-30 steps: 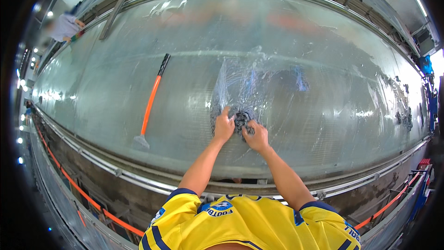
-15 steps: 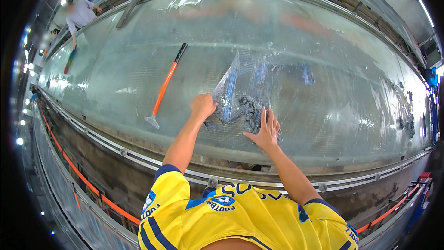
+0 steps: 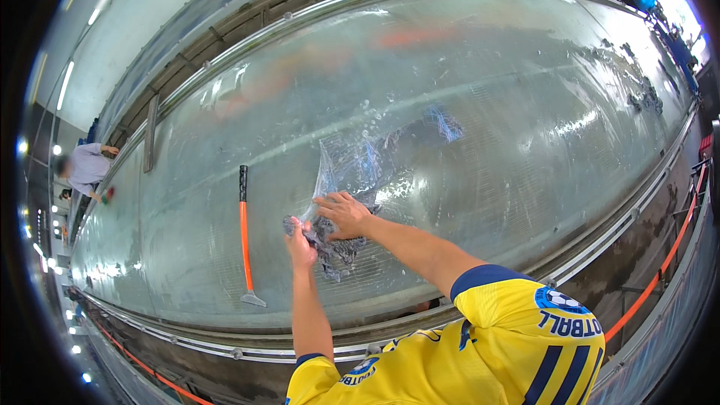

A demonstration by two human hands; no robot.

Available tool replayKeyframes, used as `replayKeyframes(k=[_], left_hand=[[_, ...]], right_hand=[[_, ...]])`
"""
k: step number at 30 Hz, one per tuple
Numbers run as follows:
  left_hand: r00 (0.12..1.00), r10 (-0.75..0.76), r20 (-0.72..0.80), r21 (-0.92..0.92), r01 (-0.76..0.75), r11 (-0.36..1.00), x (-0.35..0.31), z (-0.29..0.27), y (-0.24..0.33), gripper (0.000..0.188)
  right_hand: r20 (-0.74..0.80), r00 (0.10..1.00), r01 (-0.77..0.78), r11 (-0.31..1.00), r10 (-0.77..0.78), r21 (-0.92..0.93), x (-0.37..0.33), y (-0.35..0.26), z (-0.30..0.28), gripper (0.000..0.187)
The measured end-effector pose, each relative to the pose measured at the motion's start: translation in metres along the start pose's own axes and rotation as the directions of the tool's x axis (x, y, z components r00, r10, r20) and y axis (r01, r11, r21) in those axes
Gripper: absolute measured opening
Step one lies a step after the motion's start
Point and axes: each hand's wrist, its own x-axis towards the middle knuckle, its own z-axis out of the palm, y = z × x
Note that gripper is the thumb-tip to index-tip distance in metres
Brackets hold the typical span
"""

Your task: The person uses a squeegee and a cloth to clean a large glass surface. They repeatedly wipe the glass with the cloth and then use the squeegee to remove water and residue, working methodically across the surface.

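The left hand (image 3: pixel 302 247) is closed on the gathered edge of the mesh (image 3: pixel 341 251), thumb uppermost. The right hand (image 3: pixel 345 214) lies palm down on the same mesh, just beside the left, its fingers extended toward the person's left; whether they also pinch the material cannot be told, as the underside of the hand is hidden.

The mesh is on the table (image 3: pixel 195 247), near the edge closest to the person and roughly at mid-width of the view. Its near part is dark grey and bunched; its far part is clear, creased and spread flat, with blue streaks showing. A patch of blue strands (image 3: pixel 446 124) lies farther out to the right.

A scraper (image 3: pixel 246 240) with an orange shaft and black grip lies to the left of the hands, apart from the mesh, blade toward the person. The table surface is pale green, glossy and wet-looking. Dark scraps (image 3: pixel 645 97) lie near its right end. A dark bar (image 3: pixel 151 135) rests across the far rim on the left. Beyond it, a co-worker (image 3: pixel 88 167) in a pale top leans at the table's left end.
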Motion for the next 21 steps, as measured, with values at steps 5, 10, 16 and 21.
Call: replayKeyframes(k=[5, 10, 16, 21], left_hand=[[0.949, -0.218, -0.229, -0.159, 0.185, 0.97, -0.022, 0.046, -0.016, 0.05], [0.909, -0.372, -0.186, -0.155, 0.347, 0.925, -0.079, 0.044, -0.015, 0.058], [0.846, -0.484, -0.224, -0.14, 0.464, 0.875, -0.164, 0.112, -0.027, 0.053], [0.762, -0.646, 0.05, -0.153, 0.645, 0.749, -0.209, 0.22, -0.079, 0.054]], right_hand=[[0.123, 0.992, 0.021, 0.999, -0.016, -0.046, -0.013, 0.005, 0.009, 0.053], [0.24, 0.97, -0.02, 0.999, 0.028, -0.035, -0.044, -0.023, 0.01, 0.042], [0.154, 0.942, -0.31, 0.95, 0.3, 0.044, -0.176, -0.036, 0.007, 0.046], [-0.367, 0.868, -0.234, 0.927, 0.335, 0.293, -0.294, 0.022, -0.014, 0.034]])
